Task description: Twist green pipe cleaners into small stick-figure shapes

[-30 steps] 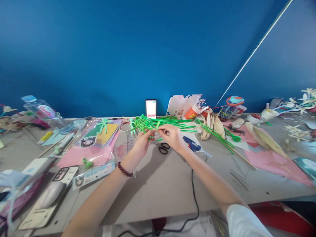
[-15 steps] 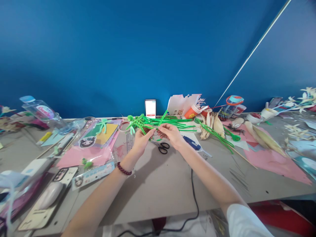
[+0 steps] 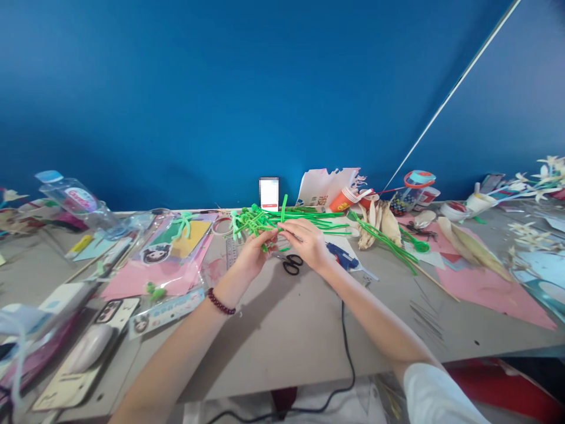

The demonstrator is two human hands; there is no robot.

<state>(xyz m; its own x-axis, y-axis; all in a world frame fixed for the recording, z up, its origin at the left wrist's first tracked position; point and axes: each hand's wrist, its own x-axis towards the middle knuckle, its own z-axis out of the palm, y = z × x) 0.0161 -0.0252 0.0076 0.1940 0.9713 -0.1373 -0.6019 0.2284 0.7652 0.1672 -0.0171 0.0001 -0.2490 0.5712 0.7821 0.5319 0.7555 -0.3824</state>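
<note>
A bundle of bright green pipe cleaners (image 3: pixel 304 219) lies across the far middle of the grey table (image 3: pixel 286 330). My left hand (image 3: pixel 253 250), a dark bead bracelet on its wrist, pinches the curled left end of the bundle. My right hand (image 3: pixel 306 241) pinches a green pipe cleaner right beside it, and one short end sticks up above my fingers. Both hands are closed, and they meet just above black scissors (image 3: pixel 292 265).
A blue glue gun (image 3: pixel 342 256) with a black cord lies right of the scissors. Pink sheets and craft packets (image 3: pixel 168 259) cover the left, dried husks (image 3: pixel 379 227) and pink paper (image 3: pixel 489 282) the right. A phone (image 3: pixel 269 193) and an orange cup (image 3: pixel 344 201) stand against the blue wall.
My hands stayed on the green bundle and worked it. The loose end of the pipe cleaner swung from slanting right to standing nearly upright above my right fingers.
</note>
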